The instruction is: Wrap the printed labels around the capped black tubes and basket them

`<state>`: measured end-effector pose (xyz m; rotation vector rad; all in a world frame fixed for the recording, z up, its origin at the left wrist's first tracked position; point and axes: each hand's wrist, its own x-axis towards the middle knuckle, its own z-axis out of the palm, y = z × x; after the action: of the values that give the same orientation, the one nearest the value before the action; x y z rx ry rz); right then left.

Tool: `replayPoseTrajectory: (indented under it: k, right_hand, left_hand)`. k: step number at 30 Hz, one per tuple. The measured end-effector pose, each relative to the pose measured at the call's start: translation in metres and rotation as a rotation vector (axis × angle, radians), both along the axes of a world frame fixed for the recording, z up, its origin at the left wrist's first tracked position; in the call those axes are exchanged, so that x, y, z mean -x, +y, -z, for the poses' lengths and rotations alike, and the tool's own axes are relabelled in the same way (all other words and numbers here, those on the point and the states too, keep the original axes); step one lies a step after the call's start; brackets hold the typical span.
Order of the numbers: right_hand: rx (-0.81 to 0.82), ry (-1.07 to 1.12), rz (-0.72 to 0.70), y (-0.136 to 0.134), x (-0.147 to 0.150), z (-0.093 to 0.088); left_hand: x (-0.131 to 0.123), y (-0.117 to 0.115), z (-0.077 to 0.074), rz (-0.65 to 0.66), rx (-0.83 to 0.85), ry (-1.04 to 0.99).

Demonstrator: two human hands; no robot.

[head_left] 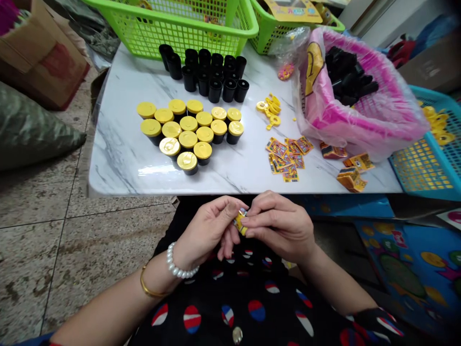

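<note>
Over my lap, my left hand (209,226) and my right hand (281,223) meet, both pinching a small yellow printed packet (240,222) between the fingertips. Most of the packet is hidden by the fingers. My left wrist carries a pearl bracelet and a gold bangle. Just beyond my hands lies a white marble table (122,158). On it stand several black tubes with yellow caps (189,132) in a cluster, and behind them several open black tubes (212,72). Loose printed packets (286,156) and yellow rings (270,108) lie to the right.
Two green baskets (180,24) stand at the table's back. A pink-lined bag (360,105) holds more black tubes at the right. A blue basket (428,154) with yellow rings sits at the far right. Cardboard box (39,53) and a sack lie on the tiled floor to the left.
</note>
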<state>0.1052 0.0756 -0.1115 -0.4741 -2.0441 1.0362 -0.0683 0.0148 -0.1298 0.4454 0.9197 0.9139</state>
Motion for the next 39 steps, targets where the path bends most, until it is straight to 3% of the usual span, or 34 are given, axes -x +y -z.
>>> replayPoseTrajectory:
  k: [3,6,10,14,19,26,29,33,35,39]
  right_hand:
    - [0.042,0.045,0.061,-0.001,0.0,0.006]
    - [0.138,0.042,0.213,-0.007,-0.004,0.011]
    - [0.467,-0.047,0.326,-0.018,-0.009,0.013]
    - [0.623,-0.142,0.333,-0.029,-0.008,0.012]
    - [0.592,-0.14,0.295,-0.034,-0.004,0.009]
    - [0.508,-0.144,0.282,-0.036,-0.001,0.007]
    - [0.724,-0.085,0.312,-0.033,-0.001,0.01]
    - [1.177,0.028,0.22,-0.025,-0.003,0.017]
    - [1.23,0.068,0.209,-0.023,-0.004,0.019]
    - [1.129,0.09,0.238,-0.026,-0.005,0.018]
  left_hand:
    - [0.002,0.0,0.003,0.064,0.028,-0.073]
    - [0.004,-0.001,0.003,0.059,0.018,-0.052]
    - [0.006,-0.003,0.001,-0.063,-0.034,0.042]
    - [0.005,-0.004,0.002,-0.093,-0.072,0.153]
    - [0.005,-0.006,0.002,-0.075,-0.103,0.2]
    - [0.005,-0.008,-0.008,-0.082,-0.142,0.293]
    - [0.006,-0.008,-0.008,-0.118,-0.262,0.351]
    - [0.008,-0.01,-0.009,-0.068,-0.613,0.536]
    - [0.01,-0.012,-0.008,-0.021,-0.647,0.532]
    - [0.014,-0.016,-0.006,-0.093,-0.449,0.389]
